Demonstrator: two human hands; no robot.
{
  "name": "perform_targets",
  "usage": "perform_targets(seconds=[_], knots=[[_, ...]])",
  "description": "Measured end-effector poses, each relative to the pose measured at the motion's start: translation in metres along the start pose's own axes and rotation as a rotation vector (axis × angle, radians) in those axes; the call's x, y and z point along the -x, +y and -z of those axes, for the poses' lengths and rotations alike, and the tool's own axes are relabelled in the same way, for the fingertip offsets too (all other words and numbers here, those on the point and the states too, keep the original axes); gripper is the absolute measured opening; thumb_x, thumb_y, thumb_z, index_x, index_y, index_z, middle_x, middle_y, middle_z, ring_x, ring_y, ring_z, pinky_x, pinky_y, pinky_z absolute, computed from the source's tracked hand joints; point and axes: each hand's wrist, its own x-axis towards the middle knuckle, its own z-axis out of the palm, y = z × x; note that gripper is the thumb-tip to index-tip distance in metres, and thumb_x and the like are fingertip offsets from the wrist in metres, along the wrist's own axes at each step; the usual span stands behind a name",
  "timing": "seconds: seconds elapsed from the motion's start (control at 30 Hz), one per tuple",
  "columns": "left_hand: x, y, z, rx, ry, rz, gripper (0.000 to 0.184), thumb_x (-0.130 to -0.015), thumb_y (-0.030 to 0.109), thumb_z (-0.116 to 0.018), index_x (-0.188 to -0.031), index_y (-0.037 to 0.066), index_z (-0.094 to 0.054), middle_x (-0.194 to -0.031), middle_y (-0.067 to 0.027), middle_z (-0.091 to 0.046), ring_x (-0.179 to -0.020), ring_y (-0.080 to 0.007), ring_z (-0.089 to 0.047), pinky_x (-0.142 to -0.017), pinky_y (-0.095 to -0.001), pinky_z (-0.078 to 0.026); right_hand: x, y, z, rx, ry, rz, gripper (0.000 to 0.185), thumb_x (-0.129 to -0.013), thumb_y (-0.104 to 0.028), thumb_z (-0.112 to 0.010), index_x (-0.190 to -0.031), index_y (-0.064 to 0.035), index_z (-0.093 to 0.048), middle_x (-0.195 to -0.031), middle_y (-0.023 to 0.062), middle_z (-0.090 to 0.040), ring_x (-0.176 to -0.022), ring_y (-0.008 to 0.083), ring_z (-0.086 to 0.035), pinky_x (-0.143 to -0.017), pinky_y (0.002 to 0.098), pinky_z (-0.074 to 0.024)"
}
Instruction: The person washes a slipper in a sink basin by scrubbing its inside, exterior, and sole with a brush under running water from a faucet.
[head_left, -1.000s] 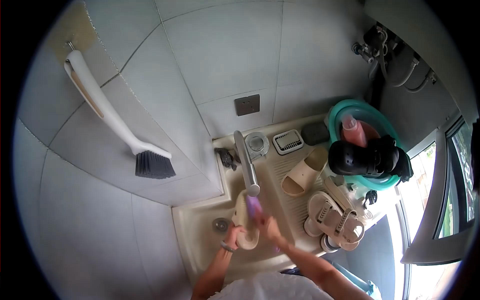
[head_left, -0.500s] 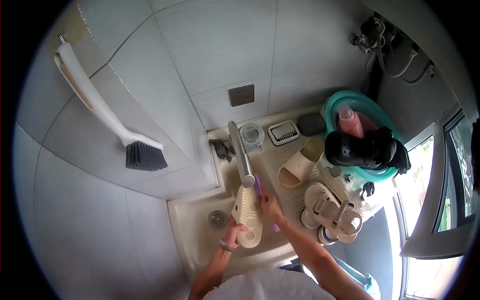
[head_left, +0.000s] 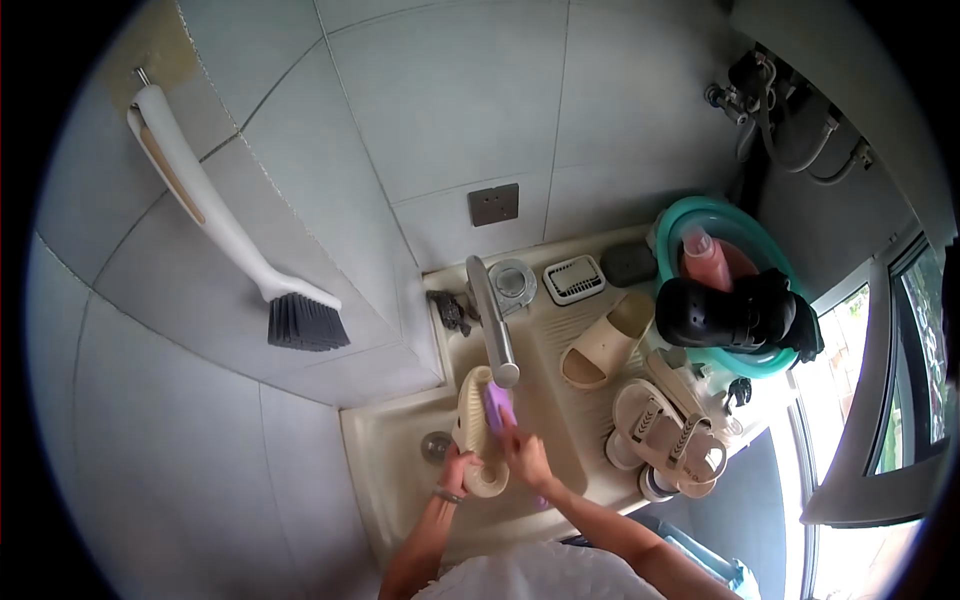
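Over the basin of the sink (head_left: pixel 400 510), my left hand (head_left: pixel 459 472) is closed around the heel end of a beige slipper (head_left: pixel 486 476). The slipper is tilted, its ridged surface partly in view. A purple brush (head_left: pixel 496 408) is gripped in my right hand (head_left: pixel 524 456) and lies against the slipper's right side; its bristles are hidden. The end of its handle shows below my right wrist. Just above the slipper's toe end hangs the metal faucet (head_left: pixel 492 325). A matching beige slipper (head_left: pixel 606 342) rests on the ribbed ledge to the right.
Right of the basin stand strapped sandals (head_left: pixel 655 425) and a teal tub (head_left: pixel 690 215) holding a pink bottle (head_left: pixel 706 262) and black shoes (head_left: pixel 725 312). A soap dish (head_left: pixel 574 280) sits along the back. A white brush (head_left: pixel 215 215) hangs on the left wall.
The slipper has turned in my left hand, now showing its ridged surface. My right hand and the purple brush have shifted left and down onto it. The view has tilted slightly.
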Motion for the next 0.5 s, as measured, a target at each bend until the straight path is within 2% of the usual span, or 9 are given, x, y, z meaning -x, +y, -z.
perform_targets(seconds=[0.03, 0.13, 0.17, 0.23, 0.3, 0.33, 0.4, 0.5], knots=[[0.003, 0.001, -0.004, 0.001, 0.000, 0.005, 0.061, -0.064, -0.002, -0.053, -0.125, 0.000, -0.047, -0.106, -0.0118, -0.059, -0.094, -0.0249, -0.061, -0.081, -0.0340, -0.052, -0.016, 0.003, 0.002, 0.002, 0.000, -0.004, 0.037, -0.097, -0.024, -0.048, -0.129, -0.0069, -0.054, -0.065, 0.0239, -0.049, -0.056, 0.0123, -0.048, -0.055, 0.0404, -0.0445], [0.013, -0.001, -0.004, -0.005, -0.111, 0.084, 0.064, -0.062, -0.002, -0.052, -0.126, 0.000, -0.046, -0.107, -0.0115, -0.060, -0.095, -0.0252, -0.060, -0.082, -0.0356, -0.052, -0.057, 0.030, 0.003, -0.132, -0.003, -0.242, 0.041, -0.097, -0.032, -0.048, -0.131, -0.0092, -0.053, -0.063, 0.0119, -0.053, -0.057, 0.0108, -0.047, -0.051, 0.0338, -0.0425], [0.012, 0.000, -0.005, -0.010, -0.120, 0.074, 0.064, -0.062, -0.002, -0.052, -0.126, 0.000, -0.046, -0.107, -0.0115, -0.060, -0.095, -0.0252, -0.060, -0.082, -0.0356, -0.052, -0.063, 0.032, 0.007, -0.240, -0.049, -0.335, 0.039, -0.096, -0.035, -0.050, -0.126, -0.0100, -0.055, -0.067, 0.0066, -0.050, -0.056, 0.0091, -0.044, -0.049, 0.0301, -0.0395], [0.023, 0.006, -0.016, 0.092, -0.093, -0.044, 0.050, -0.071, -0.002, -0.060, -0.121, 0.000, -0.051, -0.099, -0.0095, -0.063, -0.084, -0.0234, -0.063, -0.075, -0.0338, -0.053, -0.074, 0.016, 0.021, -0.440, -0.116, -0.539, 0.037, -0.095, -0.040, -0.053, -0.117, -0.0118, -0.058, -0.073, -0.0040, -0.044, -0.055, 0.0057, -0.039, -0.045, 0.0226, -0.0335], [0.024, 0.013, -0.017, 0.071, -0.116, -0.034, 0.052, -0.074, 0.004, -0.062, -0.124, 0.000, -0.048, -0.106, -0.0101, -0.060, -0.091, -0.0236, -0.060, -0.081, -0.0343, -0.051, -0.077, 0.012, 0.020, -0.752, -0.189, -0.731, 0.026, -0.093, -0.040, -0.057, -0.104, -0.0158, -0.058, -0.072, -0.0059, -0.040, -0.051, 0.0049, -0.033, -0.044, 0.0206, -0.0284], [0.022, 0.011, -0.016, 0.013, -0.139, -0.014, 0.054, -0.076, 0.007, -0.064, -0.126, -0.001, -0.047, -0.109, -0.0104, -0.059, -0.095, -0.0236, -0.059, -0.083, -0.0346, -0.050, -0.078, 0.015, 0.017, -0.751, -0.194, -0.732, 0.026, -0.093, -0.040, -0.057, -0.104, -0.0158, -0.058, -0.072, -0.0059, -0.040, -0.051, 0.0049, -0.033, -0.044, 0.0206, -0.0284], [0.009, 0.006, -0.005, -0.166, -0.225, 0.022, 0.058, -0.079, 0.014, -0.067, -0.129, -0.001, -0.044, -0.115, -0.0110, -0.056, -0.103, -0.0238, -0.057, -0.089, -0.0351, -0.048, -0.082, 0.025, 0.013, -0.806, -0.193, -0.573, 0.025, -0.091, -0.039, -0.059, -0.101, -0.0167, -0.058, -0.072, -0.0068, -0.042, -0.050, 0.0043, -0.033, -0.043, 0.0208, -0.0250], [-0.011, 0.011, 0.002, -0.456, -0.232, -0.089, 0.066, -0.083, 0.023, -0.071, -0.135, -0.002, -0.039, -0.125, -0.0119, -0.053, -0.114, -0.0240, -0.053, -0.096, -0.0360, -0.044, -0.085, 0.035, 0.010, -0.802, -0.167, -0.631, 0.022, -0.091, -0.036, -0.060, -0.100, -0.0170, -0.058, -0.069, -0.0072, -0.042, -0.051, 0.0037, -0.034, -0.043, 0.0206, -0.0248]])
